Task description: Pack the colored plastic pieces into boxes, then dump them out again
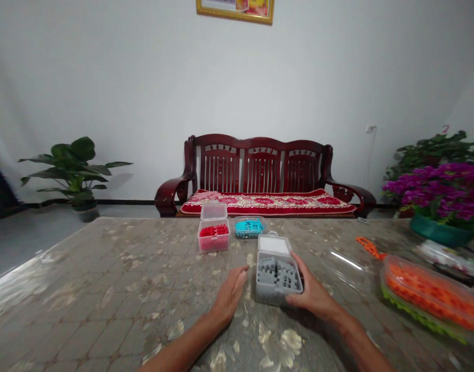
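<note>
A clear plastic box (275,295) full of grey toothed plastic pieces (278,274) stands on the table with its lid (274,245) swung open at the back. My right hand (312,294) grips its right side, thumb at the near corner and fingers along the far side. Just left of the box, my left hand (231,293) rests with fingers extended, apart from it and holding nothing. Beyond the left hand, an open-lidded clear box (214,245) holds red pieces (214,230). A clear tub of turquoise pieces (249,227) sits behind the grey ones.
On the right, a clear container of orange pieces (430,292) sits over green pieces (423,316). Loose orange pieces (370,248) and a clear lid (344,268) lie nearby. A teal pot of purple flowers (440,230) stands at the back right; a wooden bench (262,165) is beyond the table.
</note>
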`<act>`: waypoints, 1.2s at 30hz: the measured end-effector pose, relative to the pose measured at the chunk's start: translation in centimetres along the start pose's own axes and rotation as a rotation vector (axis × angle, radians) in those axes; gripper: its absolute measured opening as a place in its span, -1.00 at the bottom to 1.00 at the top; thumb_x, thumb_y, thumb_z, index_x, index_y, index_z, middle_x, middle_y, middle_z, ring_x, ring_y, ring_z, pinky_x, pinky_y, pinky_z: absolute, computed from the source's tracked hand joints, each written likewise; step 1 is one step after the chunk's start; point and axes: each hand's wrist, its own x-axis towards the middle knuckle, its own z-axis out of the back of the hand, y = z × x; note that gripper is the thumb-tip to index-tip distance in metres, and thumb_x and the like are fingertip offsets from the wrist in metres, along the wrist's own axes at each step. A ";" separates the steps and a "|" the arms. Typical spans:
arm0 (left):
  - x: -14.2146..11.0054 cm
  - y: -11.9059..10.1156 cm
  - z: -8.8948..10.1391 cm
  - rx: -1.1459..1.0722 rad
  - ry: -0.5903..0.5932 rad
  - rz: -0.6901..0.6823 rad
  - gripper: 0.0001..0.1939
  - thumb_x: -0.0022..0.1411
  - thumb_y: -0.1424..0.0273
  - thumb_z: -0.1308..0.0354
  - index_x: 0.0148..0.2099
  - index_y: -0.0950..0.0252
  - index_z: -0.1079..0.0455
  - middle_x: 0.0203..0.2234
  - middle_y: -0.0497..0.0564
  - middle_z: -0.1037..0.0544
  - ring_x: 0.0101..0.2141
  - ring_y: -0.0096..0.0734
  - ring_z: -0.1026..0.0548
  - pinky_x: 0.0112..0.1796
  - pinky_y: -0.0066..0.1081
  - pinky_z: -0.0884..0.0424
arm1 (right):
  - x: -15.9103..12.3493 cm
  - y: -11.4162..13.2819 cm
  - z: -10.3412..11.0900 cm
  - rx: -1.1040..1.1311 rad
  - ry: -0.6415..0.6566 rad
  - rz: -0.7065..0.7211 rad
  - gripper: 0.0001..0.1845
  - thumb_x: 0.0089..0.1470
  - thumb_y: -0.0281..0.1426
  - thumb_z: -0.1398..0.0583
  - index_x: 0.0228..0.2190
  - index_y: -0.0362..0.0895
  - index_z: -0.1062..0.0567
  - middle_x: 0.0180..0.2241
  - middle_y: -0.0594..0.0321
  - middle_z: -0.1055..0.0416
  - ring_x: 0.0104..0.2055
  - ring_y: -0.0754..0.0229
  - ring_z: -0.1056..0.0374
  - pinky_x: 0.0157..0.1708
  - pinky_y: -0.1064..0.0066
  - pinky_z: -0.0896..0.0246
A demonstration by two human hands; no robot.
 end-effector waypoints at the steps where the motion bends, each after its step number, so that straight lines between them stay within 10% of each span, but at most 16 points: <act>1: -0.1 0.4 -0.1 0.035 -0.006 0.015 -0.52 0.41 0.06 0.01 0.15 0.21 -0.49 0.02 0.13 -0.61 0.09 0.00 -0.53 0.18 0.07 -0.41 | 0.4 -0.2 0.8 -0.024 -0.038 -0.007 0.27 -0.35 -0.39 -0.46 0.38 0.02 -0.11 0.25 -0.05 -0.37 0.27 -0.22 -0.31 0.32 -0.19 -0.01; 10: -0.7 1.1 -0.2 0.173 0.036 -0.017 -0.58 0.17 0.42 -0.11 0.09 0.18 -0.50 0.01 0.10 -0.60 0.07 -0.07 -0.52 0.18 -0.02 -0.40 | 6.9 -1.7 4.8 -0.058 -0.232 -0.005 0.21 -0.40 -0.38 -0.40 0.34 -0.05 -0.18 0.15 0.00 -0.46 0.14 -0.13 -0.43 0.20 -0.08 -0.24; 21: -0.7 2.6 -0.4 0.241 -0.008 -0.085 -0.51 0.15 0.49 -0.08 0.12 0.18 -0.49 0.08 0.13 -0.57 0.14 -0.05 -0.49 0.22 0.05 -0.37 | 13.7 -3.9 4.6 -0.164 -0.361 -0.009 0.15 -0.33 -0.38 -0.32 0.33 -0.13 -0.13 0.08 0.01 -0.52 0.09 -0.04 -0.48 0.10 0.04 -0.36; 29: 3.7 2.6 6.9 0.800 -0.399 -0.293 -0.46 0.19 0.56 -0.05 0.21 0.24 -0.38 0.14 0.18 -0.48 0.19 0.01 -0.39 0.24 0.06 -0.29 | 10.2 -6.9 1.6 -0.163 -0.526 -0.060 -0.08 -0.20 -0.44 -0.21 0.27 -0.14 -0.23 0.08 -0.12 -0.52 0.15 -0.10 -0.48 0.11 0.01 -0.41; 36: 6.3 1.4 9.9 1.043 -0.309 -0.085 -0.67 0.30 0.54 -0.08 0.08 0.29 -0.43 0.04 0.21 -0.52 0.08 0.01 -0.43 0.18 -0.01 -0.30 | 8.5 -7.7 1.3 -0.129 -0.641 -0.055 -0.23 -0.17 -0.39 -0.17 0.17 -0.13 -0.37 -0.09 0.01 -0.60 -0.05 -0.02 -0.59 -0.02 0.13 -0.51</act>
